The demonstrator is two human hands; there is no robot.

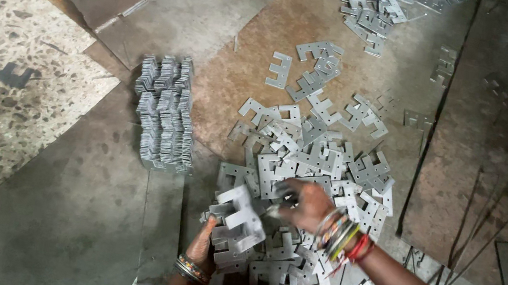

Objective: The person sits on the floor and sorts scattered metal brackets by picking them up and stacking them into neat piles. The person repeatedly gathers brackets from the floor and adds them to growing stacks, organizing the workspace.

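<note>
A bundle of grey E-shaped metal plates [239, 224] sits gripped in the left hand [204, 245], near the bottom centre. The right hand [307, 204] closes on one loose plate [285, 203] from the scattered plate heap [321, 154]. A neat stacked row of plates [166, 114] stands left.

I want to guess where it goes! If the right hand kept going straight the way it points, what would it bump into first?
The right hand points left, toward the metal pieces held in the left hand. It would probably meet those first, though depth is hard to judge.
</note>
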